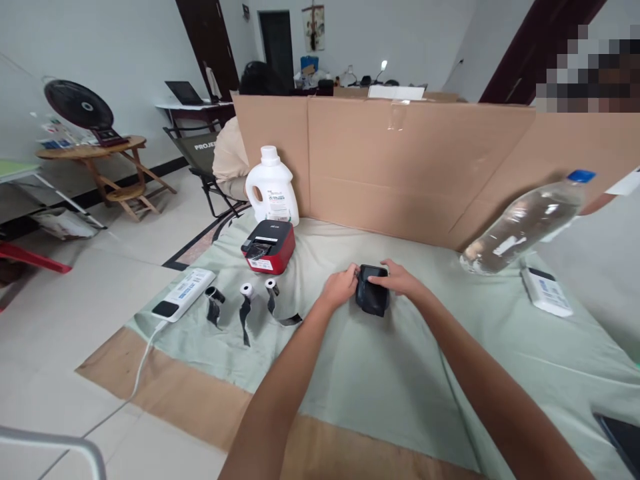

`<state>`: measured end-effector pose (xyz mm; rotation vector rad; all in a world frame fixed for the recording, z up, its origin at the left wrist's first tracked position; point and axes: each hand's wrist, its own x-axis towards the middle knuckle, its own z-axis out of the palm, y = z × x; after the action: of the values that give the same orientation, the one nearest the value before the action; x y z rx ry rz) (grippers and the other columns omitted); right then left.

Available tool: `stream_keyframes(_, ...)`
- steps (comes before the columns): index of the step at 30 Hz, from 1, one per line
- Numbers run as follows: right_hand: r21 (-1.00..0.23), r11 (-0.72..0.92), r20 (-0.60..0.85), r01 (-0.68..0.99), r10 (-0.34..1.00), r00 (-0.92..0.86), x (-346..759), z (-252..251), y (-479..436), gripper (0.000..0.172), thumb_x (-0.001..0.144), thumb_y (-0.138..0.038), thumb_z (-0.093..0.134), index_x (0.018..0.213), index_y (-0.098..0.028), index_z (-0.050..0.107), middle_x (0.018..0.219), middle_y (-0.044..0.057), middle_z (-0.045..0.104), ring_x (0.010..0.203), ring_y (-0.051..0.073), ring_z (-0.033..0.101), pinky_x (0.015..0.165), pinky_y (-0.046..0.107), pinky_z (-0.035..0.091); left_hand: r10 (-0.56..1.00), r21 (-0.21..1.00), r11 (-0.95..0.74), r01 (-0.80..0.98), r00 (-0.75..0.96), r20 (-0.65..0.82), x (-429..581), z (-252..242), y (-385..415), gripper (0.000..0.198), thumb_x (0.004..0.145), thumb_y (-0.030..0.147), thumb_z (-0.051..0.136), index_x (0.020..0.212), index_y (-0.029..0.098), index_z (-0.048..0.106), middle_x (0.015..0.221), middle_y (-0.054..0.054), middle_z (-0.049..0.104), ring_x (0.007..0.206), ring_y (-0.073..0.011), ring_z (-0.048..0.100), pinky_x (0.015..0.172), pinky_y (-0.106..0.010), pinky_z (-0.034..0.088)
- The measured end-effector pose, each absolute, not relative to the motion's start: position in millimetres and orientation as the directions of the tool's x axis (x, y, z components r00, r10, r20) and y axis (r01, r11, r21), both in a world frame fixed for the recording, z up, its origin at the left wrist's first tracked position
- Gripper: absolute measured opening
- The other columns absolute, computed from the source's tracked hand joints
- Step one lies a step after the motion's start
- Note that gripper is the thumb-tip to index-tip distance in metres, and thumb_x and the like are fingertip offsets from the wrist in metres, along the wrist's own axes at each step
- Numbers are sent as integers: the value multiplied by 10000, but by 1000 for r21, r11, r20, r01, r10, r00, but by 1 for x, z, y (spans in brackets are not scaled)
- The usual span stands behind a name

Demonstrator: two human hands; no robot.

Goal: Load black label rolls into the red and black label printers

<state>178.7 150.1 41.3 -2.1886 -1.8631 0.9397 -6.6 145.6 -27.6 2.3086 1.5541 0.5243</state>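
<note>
A small black boxy device [373,299] stands tilted on the green cloth, between my two hands. My left hand [341,285] grips its left edge, fingers closed at the upper corner. From the other side my right hand [399,279] holds it, the thumb across the front face and a finger over the top edge. Left of my hands lie three small rolls with dark strips unwound: one dark roll [214,295], a white-cored roll [247,291] and another white-cored roll [271,287]. Behind them sits a red and black label printer [270,247].
A white jug [271,187] and a leaning clear bottle [525,223] stand before a cardboard panel [375,167]. A white power strip [185,295] with its cable lies left, a white box [546,291] right. A dark phone-like slab [623,440] is at the right edge.
</note>
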Motion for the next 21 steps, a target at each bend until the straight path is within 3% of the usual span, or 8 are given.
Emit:
stream_keyframes(2, -415, -211, -284, 885, 954, 94, 156, 39, 135, 993, 728, -649, 698, 1526, -201, 313, 1399, 229, 450, 1116, 337, 634, 877, 408, 510, 933, 418, -361, 834, 326, 154, -5, -29, 145, 283, 985, 220, 388, 1232, 230, 526, 1115, -86, 707, 1064, -235, 653, 925, -348, 478)
stream_keyframes(4, -345, -209, -220, 915, 966, 137, 135, 36, 122, 1054, 693, -622, 730, 1542, -185, 282, 1393, 250, 415, 1126, 385, 632, 922, 450, 486, 930, 395, -365, 843, 317, 184, -3, -32, 144, 301, 965, 191, 401, 1225, 202, 554, 1230, -129, 666, 1202, -259, 585, 1028, -397, 430)
stream_keyframes(8, -348, -189, -115, 918, 981, 159, 138, 38, 105, 928, 682, -544, 730, 1477, -225, 372, 1336, 198, 433, 1127, 401, 611, 893, 457, 496, 920, 351, -389, 852, 336, 204, -2, -40, 142, 415, 982, 251, 400, 1376, 200, 520, 1491, -130, 517, 1403, -263, 440, 1188, -463, 294)
stream_keyframes(13, -430, -160, 42, 888, 980, 197, 252, 42, 91, 785, 732, -510, 681, 1428, -240, 438, 1230, 145, 504, 1033, 309, 634, 897, 410, 496, 919, 286, -393, 874, 379, 108, -1, -50, 145, 538, 1020, 361, 314, 1524, 196, 409, 1643, -84, 319, 1526, -258, 277, 1251, -519, 192)
stream_keyframes(17, -368, -274, 140, 889, 928, 344, 370, 33, 83, 846, 726, -532, 692, 1453, -182, 440, 1218, 180, 536, 1100, 353, 610, 936, 447, 467, 921, 265, -388, 883, 383, 70, -1, -52, 145, 583, 1024, 387, 279, 1559, 169, 356, 1659, -83, 264, 1544, -256, 233, 1260, -524, 166)
stream_keyframes(21, -316, -371, 128, 873, 895, 427, 441, 24, 79, 861, 776, -607, 625, 1456, -106, 455, 1205, 304, 544, 1153, 433, 595, 858, 483, 458, 918, 264, -394, 880, 391, 68, -1, -49, 144, 592, 1026, 400, 270, 1564, 164, 347, 1662, -77, 253, 1549, -250, 219, 1263, -523, 159)
